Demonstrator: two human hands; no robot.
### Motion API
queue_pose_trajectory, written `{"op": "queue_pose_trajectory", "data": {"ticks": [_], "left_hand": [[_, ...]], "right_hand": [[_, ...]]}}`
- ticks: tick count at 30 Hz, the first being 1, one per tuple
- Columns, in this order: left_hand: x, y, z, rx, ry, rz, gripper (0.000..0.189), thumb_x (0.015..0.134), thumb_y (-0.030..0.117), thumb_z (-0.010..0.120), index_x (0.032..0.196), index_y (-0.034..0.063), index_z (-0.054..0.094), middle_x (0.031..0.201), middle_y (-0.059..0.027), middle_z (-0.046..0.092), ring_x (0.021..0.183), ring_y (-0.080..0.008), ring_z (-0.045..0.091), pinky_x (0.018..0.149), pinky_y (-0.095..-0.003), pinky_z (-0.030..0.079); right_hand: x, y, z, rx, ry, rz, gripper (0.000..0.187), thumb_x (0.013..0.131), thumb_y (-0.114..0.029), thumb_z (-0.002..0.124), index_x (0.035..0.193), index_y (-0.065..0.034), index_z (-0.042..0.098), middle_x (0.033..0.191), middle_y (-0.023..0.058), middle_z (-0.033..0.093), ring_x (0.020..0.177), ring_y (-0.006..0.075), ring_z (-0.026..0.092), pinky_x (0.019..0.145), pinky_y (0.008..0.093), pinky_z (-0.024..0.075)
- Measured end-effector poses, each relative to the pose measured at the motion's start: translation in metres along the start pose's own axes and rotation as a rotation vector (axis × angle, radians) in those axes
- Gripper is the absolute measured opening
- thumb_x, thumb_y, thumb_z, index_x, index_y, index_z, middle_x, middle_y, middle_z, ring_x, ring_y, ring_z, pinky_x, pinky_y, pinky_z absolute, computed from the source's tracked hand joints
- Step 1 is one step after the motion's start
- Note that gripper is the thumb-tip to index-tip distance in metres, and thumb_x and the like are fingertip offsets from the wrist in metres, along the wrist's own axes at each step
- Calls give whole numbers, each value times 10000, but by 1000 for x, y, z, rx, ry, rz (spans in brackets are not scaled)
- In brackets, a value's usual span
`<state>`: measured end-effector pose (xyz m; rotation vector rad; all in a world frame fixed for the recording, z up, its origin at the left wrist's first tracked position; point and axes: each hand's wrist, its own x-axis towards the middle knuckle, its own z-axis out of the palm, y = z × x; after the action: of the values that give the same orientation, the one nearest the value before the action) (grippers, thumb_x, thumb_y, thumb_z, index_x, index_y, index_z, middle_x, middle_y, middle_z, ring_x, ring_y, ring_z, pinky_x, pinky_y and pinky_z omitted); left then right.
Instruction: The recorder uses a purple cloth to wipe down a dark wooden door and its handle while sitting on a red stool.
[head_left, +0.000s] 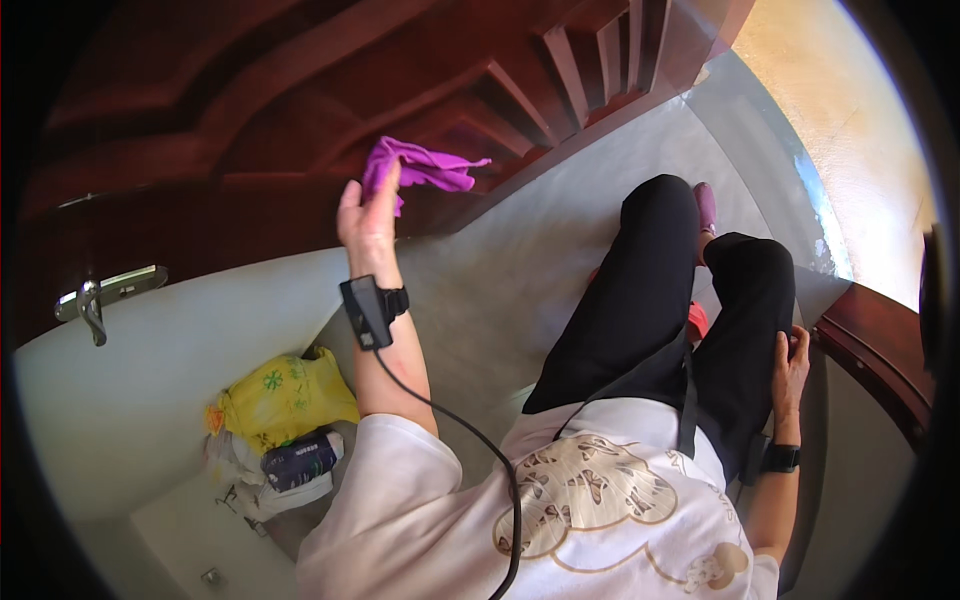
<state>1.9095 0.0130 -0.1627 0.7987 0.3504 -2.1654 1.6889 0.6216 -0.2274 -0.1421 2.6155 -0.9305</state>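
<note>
My left hand (369, 217) is raised at the face of a dark red panelled door (300, 142). A purple cloth (420, 166) is held in it, pressed on or just in front of the door's moulding; part of the fingers is hidden by the cloth. At the right, my right hand (792, 367) rests against the outer side of my black-trousered leg near the knee, with nothing seen in it. A black device is strapped to my left wrist, with a cable running down over my white shirt.
The door's metal lever handle (91, 304) is at the far left. Against the wall lie a yellow plastic bag (292, 394) and a dark blue and white package (301, 461). A red object (697, 321) shows on the grey floor (480, 300) between my legs. A dark red wooden frame (874, 352) stands at right.
</note>
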Motion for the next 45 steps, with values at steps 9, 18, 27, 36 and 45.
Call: {"op": "queue_pose_trajectory", "data": {"ticks": [9, 18, 27, 36, 45], "left_hand": [[1, -44, 21, 211, -154, -24, 636, 715, 21, 422, 1298, -185, 275, 1437, -279, 274, 1369, -399, 212, 1163, -504, 104], [106, -37, -78, 387, 200, 159, 439, 695, -30, 418, 1117, -146, 460, 1243, -278, 495, 1211, -408, 441, 1103, -531, 280], [68, -33, -65, 312, -119, 3, 528, 622, -57, 436, 1137, -170, 459, 1226, -285, 507, 1206, -426, 448, 1103, -540, 283], [162, -61, -171, 112, 184, 68, 474, 938, 260, 406, 1280, -67, 432, 1358, -202, 457, 1280, -378, 396, 1094, -547, 269], [250, -129, -243, 662, 273, 25, 505, 952, 245, 281, 1360, -42, 355, 1427, -181, 378, 1315, -352, 351, 1100, -550, 252]], "right_hand": [[20, 29, 17, 184, -11, 51, 313, 954, -296, 503, 1129, -36, 490, 842, 38, 503, 798, 134, 478, 784, 258, 406], [19, 23, 16, 220, -105, 53, 313, 927, -266, 538, 1119, -24, 491, 869, 52, 508, 828, 140, 485, 797, 265, 412], [12, -2, 13, -188, -40, 35, 476, 936, -370, 506, 1250, -15, 460, 1123, 198, 530, 1078, 321, 528, 942, 375, 406], [27, -46, 26, -296, -67, 173, 707, 918, -460, 497, 1426, -32, 256, 1315, 205, 407, 1251, 354, 401, 1033, 410, 327], [32, -63, 19, -277, -98, 166, 722, 877, -380, 541, 1409, 24, 268, 1366, 216, 378, 1305, 338, 349, 1083, 409, 250]]}}
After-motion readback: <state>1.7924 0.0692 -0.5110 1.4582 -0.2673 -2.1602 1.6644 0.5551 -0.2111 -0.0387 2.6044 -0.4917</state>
